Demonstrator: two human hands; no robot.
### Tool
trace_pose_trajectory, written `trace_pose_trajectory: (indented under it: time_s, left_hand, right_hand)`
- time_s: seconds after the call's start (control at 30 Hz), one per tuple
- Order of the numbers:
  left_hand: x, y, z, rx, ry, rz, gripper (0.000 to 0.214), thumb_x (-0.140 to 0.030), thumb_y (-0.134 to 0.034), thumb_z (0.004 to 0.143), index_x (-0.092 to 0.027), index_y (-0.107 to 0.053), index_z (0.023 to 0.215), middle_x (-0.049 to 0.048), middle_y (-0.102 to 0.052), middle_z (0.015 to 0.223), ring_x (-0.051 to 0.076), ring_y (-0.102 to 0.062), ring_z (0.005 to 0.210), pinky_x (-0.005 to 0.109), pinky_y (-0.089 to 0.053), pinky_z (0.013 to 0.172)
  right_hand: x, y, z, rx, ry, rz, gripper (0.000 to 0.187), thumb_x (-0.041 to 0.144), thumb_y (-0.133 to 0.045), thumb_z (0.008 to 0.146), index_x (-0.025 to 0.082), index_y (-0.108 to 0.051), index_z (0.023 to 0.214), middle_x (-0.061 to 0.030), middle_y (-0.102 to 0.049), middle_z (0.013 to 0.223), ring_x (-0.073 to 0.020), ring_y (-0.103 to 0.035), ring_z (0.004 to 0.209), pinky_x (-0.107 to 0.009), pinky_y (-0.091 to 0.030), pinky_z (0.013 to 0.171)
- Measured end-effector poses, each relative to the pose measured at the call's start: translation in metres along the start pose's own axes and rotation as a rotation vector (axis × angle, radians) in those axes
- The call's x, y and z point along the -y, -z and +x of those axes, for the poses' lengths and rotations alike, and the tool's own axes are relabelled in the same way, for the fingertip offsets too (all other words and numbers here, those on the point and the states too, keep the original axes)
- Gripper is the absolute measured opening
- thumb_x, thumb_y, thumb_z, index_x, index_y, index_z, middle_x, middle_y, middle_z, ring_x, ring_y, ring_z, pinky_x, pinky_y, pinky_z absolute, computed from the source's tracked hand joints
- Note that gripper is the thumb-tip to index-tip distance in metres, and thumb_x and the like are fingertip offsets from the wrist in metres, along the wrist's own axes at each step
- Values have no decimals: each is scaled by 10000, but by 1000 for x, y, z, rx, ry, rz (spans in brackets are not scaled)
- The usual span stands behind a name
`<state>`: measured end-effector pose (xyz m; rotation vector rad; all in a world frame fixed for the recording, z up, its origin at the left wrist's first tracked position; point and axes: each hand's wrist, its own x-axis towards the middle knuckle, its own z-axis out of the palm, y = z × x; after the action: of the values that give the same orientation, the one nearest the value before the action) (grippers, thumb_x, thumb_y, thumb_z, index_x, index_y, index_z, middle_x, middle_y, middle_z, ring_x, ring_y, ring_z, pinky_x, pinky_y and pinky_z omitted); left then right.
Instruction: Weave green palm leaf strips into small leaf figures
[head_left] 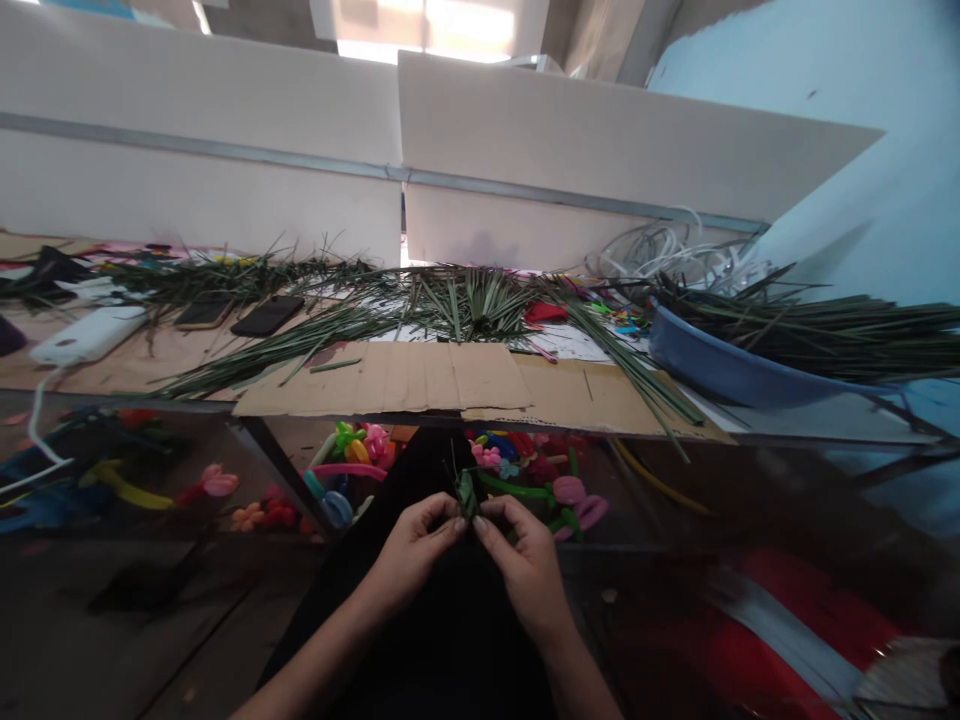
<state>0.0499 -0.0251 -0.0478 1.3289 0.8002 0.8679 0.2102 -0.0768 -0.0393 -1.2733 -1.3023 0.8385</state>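
My left hand (415,549) and my right hand (525,560) meet in front of my lap, below the table edge. Both pinch a small folded piece of green palm leaf (466,490) between fingertips, with thin leaf ends sticking up from it. My fingers are curled closed around it. Beneath my hands lies dark cloth (442,620) over my lap.
A cardboard-covered table (420,380) holds long green palm leaves (465,300), two phones (266,315), a white power bank (88,335) and a blue basin (720,365) of leaves. Colourful twisted balloons (360,450) lie under the table. White partitions (525,160) stand behind.
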Motion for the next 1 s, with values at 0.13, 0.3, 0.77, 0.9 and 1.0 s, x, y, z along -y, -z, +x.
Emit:
trace_pose_trajectory:
  time_s: [0.13, 0.3, 0.77, 0.9, 1.0]
  left_hand:
    - [0, 0, -1, 1, -9, 60, 318, -450, -687, 846, -170, -581, 736, -32, -472, 717, 152, -419, 712, 258, -350, 662]
    - [-9, 3, -2, 94, -34, 97, 292, -425, -652, 867, -172, -579, 740, -23, -479, 735, 159, -425, 737, 264, -362, 681]
    - [4, 9, 0, 76, -244, 434, 182, -288, -575, 928, -190, -648, 793, 26, -612, 810, 204, -550, 841, 310, -408, 810]
    - [3, 7, 0, 58, -158, 316, 162, -301, -594, 912, -191, -652, 809, 14, -592, 804, 191, -529, 808, 286, -408, 754]
    - [1, 4, 0, 83, -31, 105, 180, -337, -618, 897, -181, -632, 809, -16, -540, 751, 160, -481, 734, 259, -385, 685]
  right_hand:
    - [-2, -2, 1, -9, -45, 6, 179, 362, -686, 876, 192, -714, 923, -55, -694, 885, -234, -621, 837, -316, -461, 739]
    - [-2, -2, 0, -3, -48, 78, 148, 329, -651, 899, 198, -708, 861, -32, -665, 833, -218, -611, 820, -310, -459, 751]
    - [-7, -1, 2, -62, 50, -25, 141, 303, -624, 911, 204, -682, 828, -18, -642, 805, -198, -582, 785, -292, -434, 733]
    - [-8, -1, 4, -66, 37, -7, 153, 315, -638, 904, 202, -675, 808, -11, -625, 786, -192, -565, 767, -286, -425, 712]
    - [-10, -3, 5, -53, -1, 62, 169, 334, -654, 897, 198, -666, 796, -4, -609, 754, -182, -549, 731, -280, -420, 678]
